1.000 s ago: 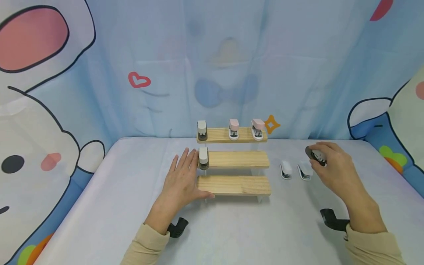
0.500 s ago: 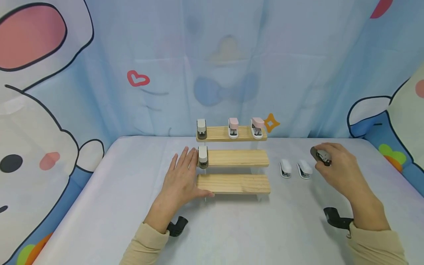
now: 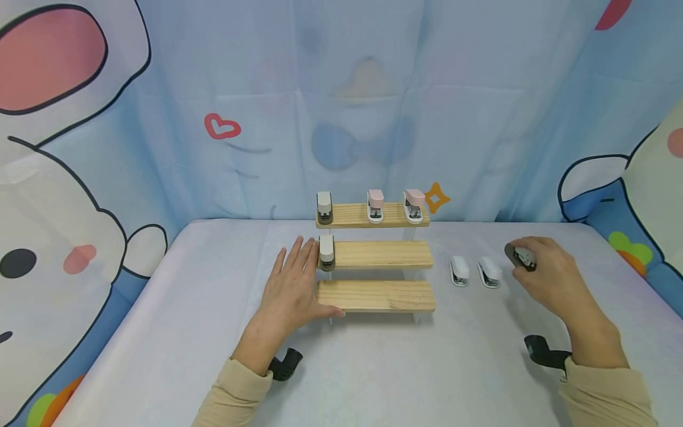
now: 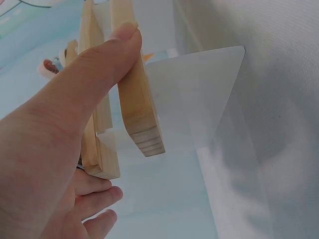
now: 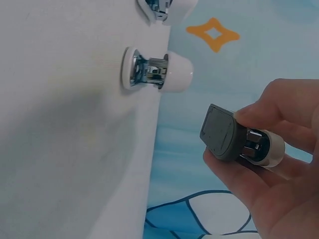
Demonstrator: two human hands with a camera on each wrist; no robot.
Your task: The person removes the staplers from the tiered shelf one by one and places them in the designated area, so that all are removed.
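Observation:
My right hand (image 3: pixel 552 274) pinches a small stapler (image 3: pixel 521 257) above the table at the right. In the right wrist view its dark grey base (image 5: pixel 219 132) faces outward, and its pale top points toward the palm. My left hand (image 3: pixel 290 290) lies against the left side of a three-step wooden display rack (image 3: pixel 384 255), fingers straight. In the left wrist view the left thumb (image 4: pixel 107 57) presses on the lowest board (image 4: pixel 139 109). A grey-and-white stapler (image 3: pixel 326 252) stands at the left end of the middle step, beside the left fingertips.
On the top step stand a grey-and-white stapler (image 3: pixel 324 207) and two pink ones, a middle one (image 3: pixel 376 206) and a right one (image 3: pixel 414 206). Two white staplers, one nearer the rack (image 3: pixel 459 271) and one farther right (image 3: pixel 489 272), stand on the white-covered table (image 3: pixel 373 373).
My right hand has moved slightly right with the stapler, away from the rack, and tilted it a little. The left hand stays in place on the rack.

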